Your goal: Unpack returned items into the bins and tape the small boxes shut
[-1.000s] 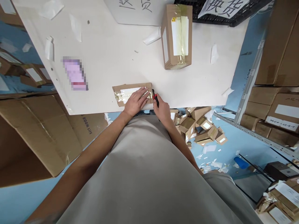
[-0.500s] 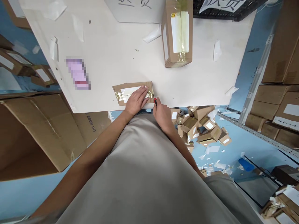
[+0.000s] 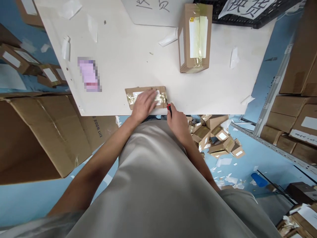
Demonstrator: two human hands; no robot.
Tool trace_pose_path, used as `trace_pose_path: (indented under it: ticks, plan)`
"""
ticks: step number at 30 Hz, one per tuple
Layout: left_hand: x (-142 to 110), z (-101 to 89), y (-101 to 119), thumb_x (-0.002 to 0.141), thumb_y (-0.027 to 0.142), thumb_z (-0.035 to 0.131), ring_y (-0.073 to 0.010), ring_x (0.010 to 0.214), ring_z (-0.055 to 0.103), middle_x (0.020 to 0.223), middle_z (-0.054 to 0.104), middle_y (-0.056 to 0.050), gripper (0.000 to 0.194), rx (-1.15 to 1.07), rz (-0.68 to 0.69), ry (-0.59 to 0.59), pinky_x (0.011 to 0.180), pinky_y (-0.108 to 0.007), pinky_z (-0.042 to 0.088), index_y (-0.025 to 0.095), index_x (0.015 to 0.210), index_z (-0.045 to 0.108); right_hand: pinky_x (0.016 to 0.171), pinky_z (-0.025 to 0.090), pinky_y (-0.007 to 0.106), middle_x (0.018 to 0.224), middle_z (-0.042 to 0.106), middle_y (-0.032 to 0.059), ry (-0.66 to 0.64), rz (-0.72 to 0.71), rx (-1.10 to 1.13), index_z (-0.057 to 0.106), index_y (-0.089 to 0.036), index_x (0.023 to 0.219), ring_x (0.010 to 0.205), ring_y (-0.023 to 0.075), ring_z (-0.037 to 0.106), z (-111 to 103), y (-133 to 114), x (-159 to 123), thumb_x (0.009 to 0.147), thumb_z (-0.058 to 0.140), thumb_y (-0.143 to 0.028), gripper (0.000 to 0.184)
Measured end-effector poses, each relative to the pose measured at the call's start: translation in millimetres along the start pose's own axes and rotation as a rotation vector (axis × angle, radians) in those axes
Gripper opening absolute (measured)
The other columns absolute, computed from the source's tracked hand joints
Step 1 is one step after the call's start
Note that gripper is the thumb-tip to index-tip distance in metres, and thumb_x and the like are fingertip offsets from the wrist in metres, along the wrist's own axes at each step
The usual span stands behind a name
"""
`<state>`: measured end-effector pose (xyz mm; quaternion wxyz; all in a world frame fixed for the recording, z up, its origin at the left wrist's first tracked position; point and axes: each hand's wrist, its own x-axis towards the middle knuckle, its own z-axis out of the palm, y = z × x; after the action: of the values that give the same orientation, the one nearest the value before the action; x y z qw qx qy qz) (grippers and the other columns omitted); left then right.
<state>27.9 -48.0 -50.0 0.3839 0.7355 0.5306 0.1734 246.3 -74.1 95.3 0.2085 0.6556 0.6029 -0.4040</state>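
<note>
A small flat cardboard box (image 3: 130, 96) with a white label and clear tape lies near the front edge of the white table. My left hand (image 3: 143, 104) rests on its top, fingers stretched out and slightly blurred. At the box's right end, my right hand (image 3: 177, 120) is closed around a slim tool (image 3: 169, 107) with a red and black handle. The tool's thin tip points at the taped end; whether it touches the tape I cannot tell. Its exact kind is unclear, though it resembles a screwdriver.
A taller taped carton (image 3: 195, 39) stands farther back, beside a black crate (image 3: 237, 20) with a handwritten sign. A pixelated purple item (image 3: 89, 74) lies at left. Below the table are a large open carton (image 3: 44, 132) and a heap of small boxes (image 3: 215, 135). Shelving holds cartons at right.
The whole view has shifted, so the tabletop sits farther right. My left hand has slid a little leftward along the box. My right hand still holds the tool at the box's right end.
</note>
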Motion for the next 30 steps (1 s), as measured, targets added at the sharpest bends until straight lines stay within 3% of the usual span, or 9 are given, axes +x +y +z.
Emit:
trace_pose_path:
  ticks: [4, 7, 9, 12, 17, 23, 30]
  plan:
    - [-6.2, -62.4, -37.1, 0.112, 0.058, 0.063, -0.0395, 0.15, 0.062, 0.149, 0.075, -0.014, 0.046, 0.026, -0.137, 0.129, 0.133, -0.064, 0.045, 0.025, 0.14, 0.077, 0.097, 0.06, 0.043, 0.126, 0.084, 0.0213, -0.013, -0.014, -0.039, 0.036, -0.016, 0.181, 0.115, 0.0376, 0.081, 0.0, -20.2, 4.9, 0.123, 0.027, -0.032, 0.06]
    - [-0.5, -96.8, -68.1, 0.111, 0.06, 0.061, -0.0326, 0.127, 0.074, 0.128, 0.081, -0.011, 0.048, -0.051, -0.217, 0.027, 0.122, -0.057, 0.053, 0.019, 0.124, 0.082, 0.1, 0.061, 0.046, 0.128, 0.084, 0.0218, 0.008, -0.082, -0.014, 0.037, -0.015, 0.181, 0.116, 0.0385, 0.08, 10.0, -46.5, 13.2, 0.123, 0.029, -0.034, 0.062]
    - [8.6, -108.0, -79.9, 0.104, 0.063, 0.067, -0.0294, 0.117, 0.076, 0.122, 0.082, -0.008, 0.045, -0.131, -0.244, -0.05, 0.116, -0.054, 0.057, 0.024, 0.117, 0.085, 0.102, 0.061, 0.047, 0.129, 0.084, 0.0218, 0.008, -0.139, 0.013, 0.038, -0.014, 0.181, 0.116, 0.0384, 0.08, 18.9, -68.0, 19.2, 0.123, 0.03, -0.035, 0.063]
    - [25.1, -115.1, -86.3, 0.09, 0.064, 0.082, -0.0319, 0.108, 0.075, 0.112, 0.085, -0.005, 0.033, -0.233, -0.251, -0.11, 0.106, -0.054, 0.061, 0.035, 0.105, 0.088, 0.102, 0.061, 0.048, 0.126, 0.084, 0.0203, 0.005, -0.162, 0.057, 0.04, -0.015, 0.18, 0.115, 0.0383, 0.08, 32.5, -101.3, 27.7, 0.123, 0.032, -0.035, 0.062]
    - [43.5, -120.5, -97.3, 0.081, 0.066, 0.088, -0.0347, 0.104, 0.074, 0.1, 0.085, -0.006, 0.035, -0.307, -0.203, -0.201, 0.099, -0.055, 0.06, 0.035, 0.098, 0.09, 0.102, 0.063, 0.053, 0.124, 0.084, 0.0196, 0.071, -0.068, 0.087, 0.044, -0.015, 0.178, 0.115, 0.04, 0.08, 51.9, -143.5, 38.5, 0.121, 0.036, -0.031, 0.06]
    - [46.6, -121.7, -104.8, 0.083, 0.059, 0.087, -0.0331, 0.104, 0.073, 0.107, 0.085, -0.006, 0.033, -0.324, -0.155, -0.247, 0.1, -0.05, 0.056, 0.032, 0.102, 0.092, 0.105, 0.062, 0.057, 0.124, 0.083, 0.0172, 0.178, -0.008, 0.154, 0.05, -0.016, 0.169, 0.116, 0.0404, 0.079, 71.9, -164.4, 47.1, 0.12, 0.035, -0.032, 0.054]
    - [42.2, -133.2, -88.0, 0.099, 0.043, 0.08, -0.0171, 0.099, 0.064, 0.126, 0.083, -0.003, 0.035, -0.252, -0.2, -0.32, 0.098, -0.037, 0.051, 0.014, 0.117, 0.088, 0.106, 0.061, 0.062, 0.119, 0.082, 0.0164, 0.228, 0.023, 0.167, 0.055, -0.018, 0.156, 0.114, 0.0422, 0.079, 85.8, -170.8, 57.4, 0.12, 0.032, -0.036, 0.046]
